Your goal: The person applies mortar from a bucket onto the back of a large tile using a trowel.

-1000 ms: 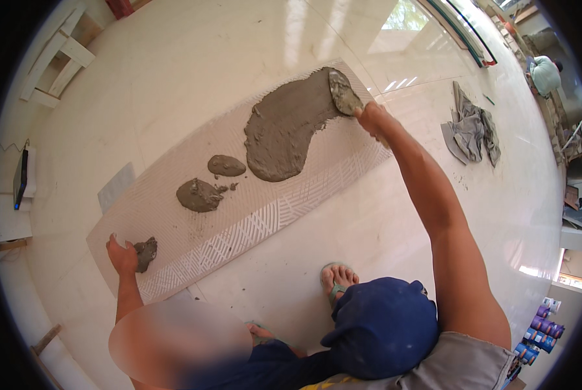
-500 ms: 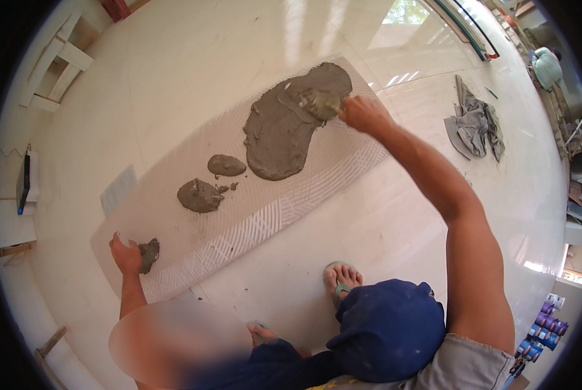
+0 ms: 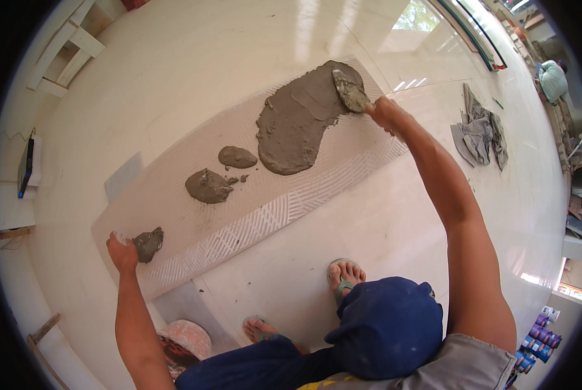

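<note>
My right hand (image 3: 390,116) grips the handle of a mortar-smeared trowel (image 3: 349,90). Its blade lies over the far right end of a broad patch of wet grey mortar (image 3: 295,123). That patch is spread on a long pale panel (image 3: 174,170) with a ridged surface. At the panel's near left end is my left hand (image 3: 122,253), thumb and fingers apart, beside a small dark lump of mortar (image 3: 149,245). Two more mortar heaps, a larger one (image 3: 208,186) and a smaller one (image 3: 237,156), sit between the hands.
Crumpled grey cloth (image 3: 481,130) lies on the floor at right. My sandalled foot (image 3: 344,273) is near the panel. A person in a pink patterned cap (image 3: 187,337) is at lower left; another person (image 3: 552,80) is far right. A white wooden frame (image 3: 63,49) stands far left.
The trowel has turned, and its blade now points up and away from my right hand. The view has shifted, and the pink cap now shows. My left hand stays near the small lump.
</note>
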Demonstrator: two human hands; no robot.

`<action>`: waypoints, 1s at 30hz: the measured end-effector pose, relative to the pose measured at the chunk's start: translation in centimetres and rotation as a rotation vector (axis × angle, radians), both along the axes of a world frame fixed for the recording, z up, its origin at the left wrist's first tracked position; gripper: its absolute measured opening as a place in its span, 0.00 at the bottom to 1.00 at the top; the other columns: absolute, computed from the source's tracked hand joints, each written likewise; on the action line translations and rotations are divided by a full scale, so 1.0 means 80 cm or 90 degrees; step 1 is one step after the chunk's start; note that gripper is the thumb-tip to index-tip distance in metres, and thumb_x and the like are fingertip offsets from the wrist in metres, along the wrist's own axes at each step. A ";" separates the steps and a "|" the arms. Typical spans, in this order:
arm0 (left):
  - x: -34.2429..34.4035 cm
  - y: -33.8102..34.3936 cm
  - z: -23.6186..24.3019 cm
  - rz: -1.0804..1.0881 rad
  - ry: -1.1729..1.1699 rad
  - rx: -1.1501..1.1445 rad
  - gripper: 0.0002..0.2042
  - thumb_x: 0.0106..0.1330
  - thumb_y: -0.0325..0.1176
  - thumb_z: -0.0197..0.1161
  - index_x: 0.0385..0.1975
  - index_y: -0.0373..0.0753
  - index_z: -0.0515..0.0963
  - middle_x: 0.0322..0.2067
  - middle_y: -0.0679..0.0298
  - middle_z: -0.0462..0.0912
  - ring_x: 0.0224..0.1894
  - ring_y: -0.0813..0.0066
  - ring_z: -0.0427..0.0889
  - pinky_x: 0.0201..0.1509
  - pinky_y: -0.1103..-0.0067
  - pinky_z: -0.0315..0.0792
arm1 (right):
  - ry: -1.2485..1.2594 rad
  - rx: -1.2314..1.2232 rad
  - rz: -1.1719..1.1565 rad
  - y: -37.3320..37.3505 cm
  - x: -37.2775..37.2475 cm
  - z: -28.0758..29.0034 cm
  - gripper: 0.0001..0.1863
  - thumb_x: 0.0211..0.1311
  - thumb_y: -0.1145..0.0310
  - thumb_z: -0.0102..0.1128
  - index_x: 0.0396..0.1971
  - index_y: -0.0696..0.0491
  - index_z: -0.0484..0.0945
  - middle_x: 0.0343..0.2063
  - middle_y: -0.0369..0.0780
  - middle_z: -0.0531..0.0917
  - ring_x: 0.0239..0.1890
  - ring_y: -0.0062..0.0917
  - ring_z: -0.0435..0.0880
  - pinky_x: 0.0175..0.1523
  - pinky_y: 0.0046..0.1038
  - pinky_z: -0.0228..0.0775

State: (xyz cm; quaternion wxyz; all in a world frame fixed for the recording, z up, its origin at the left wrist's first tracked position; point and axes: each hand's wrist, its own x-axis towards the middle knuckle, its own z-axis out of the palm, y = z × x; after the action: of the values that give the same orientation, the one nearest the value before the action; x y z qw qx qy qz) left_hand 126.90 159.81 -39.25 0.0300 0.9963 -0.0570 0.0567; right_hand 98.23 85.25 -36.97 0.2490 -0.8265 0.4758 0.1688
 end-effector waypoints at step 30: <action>-0.004 0.012 0.006 0.005 0.045 0.027 0.29 0.66 0.30 0.67 0.66 0.26 0.69 0.57 0.39 0.76 0.62 0.42 0.76 0.66 0.60 0.71 | -0.098 -0.170 -0.002 0.135 -0.183 -0.067 0.25 0.73 0.49 0.55 0.38 0.61 0.81 0.40 0.61 0.85 0.47 0.58 0.85 0.54 0.54 0.77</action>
State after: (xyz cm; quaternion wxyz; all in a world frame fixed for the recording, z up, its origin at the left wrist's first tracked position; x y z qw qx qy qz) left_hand 126.56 160.77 -38.77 0.0107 0.9983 -0.0534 0.0201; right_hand 83.55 96.05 -42.32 0.1728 -0.8619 0.4750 0.0396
